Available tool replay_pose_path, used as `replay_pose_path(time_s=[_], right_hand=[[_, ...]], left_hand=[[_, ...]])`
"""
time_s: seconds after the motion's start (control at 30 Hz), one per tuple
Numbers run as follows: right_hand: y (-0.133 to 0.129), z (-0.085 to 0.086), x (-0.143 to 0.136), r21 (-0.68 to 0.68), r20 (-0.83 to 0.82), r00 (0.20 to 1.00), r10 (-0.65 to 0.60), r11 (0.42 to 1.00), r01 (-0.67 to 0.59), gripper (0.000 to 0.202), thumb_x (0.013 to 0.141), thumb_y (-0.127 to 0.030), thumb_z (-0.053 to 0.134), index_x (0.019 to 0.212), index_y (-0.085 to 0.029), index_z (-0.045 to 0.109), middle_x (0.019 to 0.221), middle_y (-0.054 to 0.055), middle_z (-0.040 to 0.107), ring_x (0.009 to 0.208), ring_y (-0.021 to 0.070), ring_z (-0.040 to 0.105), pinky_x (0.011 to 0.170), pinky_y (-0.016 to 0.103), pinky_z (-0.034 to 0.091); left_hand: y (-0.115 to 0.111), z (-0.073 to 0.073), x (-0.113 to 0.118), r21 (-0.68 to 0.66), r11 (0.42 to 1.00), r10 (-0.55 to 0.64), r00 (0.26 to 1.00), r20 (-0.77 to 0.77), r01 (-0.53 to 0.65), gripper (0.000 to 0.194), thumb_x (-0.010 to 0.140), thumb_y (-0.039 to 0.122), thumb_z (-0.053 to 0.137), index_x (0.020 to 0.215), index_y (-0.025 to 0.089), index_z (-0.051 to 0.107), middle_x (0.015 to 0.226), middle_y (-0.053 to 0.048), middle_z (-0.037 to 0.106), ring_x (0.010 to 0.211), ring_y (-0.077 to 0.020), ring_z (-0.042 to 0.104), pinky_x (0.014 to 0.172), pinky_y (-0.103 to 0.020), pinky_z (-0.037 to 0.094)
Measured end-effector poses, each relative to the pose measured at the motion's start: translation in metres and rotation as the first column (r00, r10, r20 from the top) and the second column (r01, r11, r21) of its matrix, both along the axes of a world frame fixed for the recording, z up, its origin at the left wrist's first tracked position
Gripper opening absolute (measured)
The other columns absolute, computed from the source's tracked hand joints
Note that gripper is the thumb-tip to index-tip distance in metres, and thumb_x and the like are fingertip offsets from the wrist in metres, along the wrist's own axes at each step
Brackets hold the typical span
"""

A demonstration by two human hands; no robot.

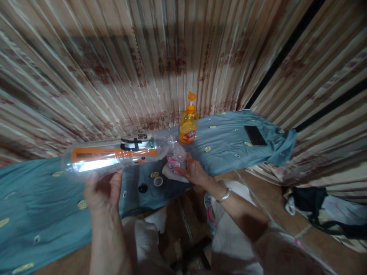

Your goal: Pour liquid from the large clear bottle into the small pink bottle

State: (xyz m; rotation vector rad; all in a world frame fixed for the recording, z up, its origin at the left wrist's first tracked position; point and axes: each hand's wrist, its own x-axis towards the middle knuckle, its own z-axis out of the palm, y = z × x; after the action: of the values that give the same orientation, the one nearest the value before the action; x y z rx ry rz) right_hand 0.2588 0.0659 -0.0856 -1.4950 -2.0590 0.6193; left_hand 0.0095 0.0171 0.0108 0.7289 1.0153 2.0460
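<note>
My left hand (103,191) grips the labelled plastic bottle (114,154) near-level, neck toward the pump bottle (188,129); my right hand (194,170) clasps a smaller bottle (177,154).

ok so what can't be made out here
All in the head view:
Left hand: some fingers, hidden by the large bottle.
Label: fine print, blurred and too small.
Small bottle: whether it touches the large bottle; their blurred necks overlap.
Cloth pile: cut off by the right edge.

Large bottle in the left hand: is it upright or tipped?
Tipped: the large bottle lies nearly level in the left hand, its neck end at the small bottle in the right hand.
</note>
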Motion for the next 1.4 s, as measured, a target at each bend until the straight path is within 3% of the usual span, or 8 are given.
replay_pose_path(time_s=[0.2,0.43,0.7,0.87,1.07,1.2,1.4], right_hand=[[0.0018,-0.0055,0.0013,0.055,-0.026,0.999,0.031,0.998,-0.030,0.067,0.087,-0.031,0.075,0.145,-0.018,0.043,0.102,0.013,0.076,0.091,0.0312,0.076,0.078,0.046,0.062],[0.0004,0.0003,0.0002,0.013,-0.047,0.999,0.010,1.000,-0.010,0.057,0.088,-0.032,0.076,0.137,-0.017,0.050,0.103,0.015,0.076,0.094,0.0327,0.076,0.079,0.046,0.063],[0.0006,0.0004,-0.0002,0.013,-0.038,0.999,0.001,1.000,0.000,0.063,0.086,-0.032,0.077,0.141,-0.019,0.048,0.102,0.012,0.076,0.093,0.0311,0.076,0.078,0.044,0.063],[0.0011,-0.0012,0.0000,0.008,-0.032,0.999,0.013,1.000,-0.013,0.063,0.086,-0.031,0.076,0.141,-0.016,0.048,0.104,0.016,0.075,0.095,0.0323,0.076,0.082,0.046,0.063],[0.0005,-0.0002,-0.0007,0.005,-0.061,0.998,0.025,1.000,-0.024,0.063,0.087,-0.030,0.076,0.141,-0.015,0.047,0.104,0.015,0.076,0.095,0.0322,0.076,0.080,0.046,0.064],[0.0003,0.0010,-0.0007,0.010,-0.047,0.999,0.023,1.000,-0.023,0.066,0.085,-0.028,0.078,0.141,-0.012,0.046,0.109,0.017,0.076,0.097,0.0332,0.076,0.080,0.046,0.064],[0.0007,-0.0002,-0.0003,0.015,-0.057,0.998,0.004,1.000,-0.003,0.058,0.086,-0.031,0.077,0.135,-0.017,0.050,0.104,0.013,0.077,0.093,0.0313,0.077,0.078,0.044,0.063]], left_hand=[[0.0026,0.0000,0.0018,0.026,0.999,0.029,0.998,0.063,-0.031,0.057,0.048,0.044,0.089,0.099,0.026,0.072,0.101,-0.003,0.079,0.124,-0.0343,0.064,0.104,-0.050,0.055],[0.0015,-0.0007,0.0018,0.009,0.999,0.044,0.997,0.065,-0.045,0.052,0.049,0.044,0.088,0.096,0.026,0.073,0.099,-0.002,0.079,0.122,-0.0346,0.065,0.105,-0.051,0.054],[0.0018,0.0029,0.0044,0.034,0.999,0.031,0.998,0.056,-0.032,0.062,0.049,0.044,0.090,0.106,0.028,0.071,0.101,-0.002,0.078,0.124,-0.0331,0.063,0.105,-0.047,0.054],[0.0011,0.0023,0.0032,0.035,0.999,0.028,0.998,0.061,-0.030,0.064,0.048,0.044,0.091,0.107,0.028,0.071,0.101,-0.002,0.078,0.124,-0.0330,0.063,0.104,-0.046,0.054],[0.0017,0.0016,0.0034,0.037,0.999,0.029,0.998,0.056,-0.031,0.055,0.050,0.043,0.090,0.100,0.029,0.073,0.105,-0.001,0.078,0.122,-0.0345,0.065,0.102,-0.050,0.056],[0.0015,0.0024,0.0033,0.038,0.999,0.022,0.998,0.063,-0.024,0.059,0.047,0.044,0.092,0.100,0.025,0.073,0.106,-0.005,0.078,0.124,-0.0354,0.064,0.104,-0.050,0.055],[0.0022,-0.0005,0.0008,0.059,0.998,0.008,0.998,0.063,-0.012,0.054,0.048,0.043,0.091,0.096,0.027,0.073,0.101,-0.001,0.078,0.123,-0.0336,0.065,0.103,-0.049,0.056]])
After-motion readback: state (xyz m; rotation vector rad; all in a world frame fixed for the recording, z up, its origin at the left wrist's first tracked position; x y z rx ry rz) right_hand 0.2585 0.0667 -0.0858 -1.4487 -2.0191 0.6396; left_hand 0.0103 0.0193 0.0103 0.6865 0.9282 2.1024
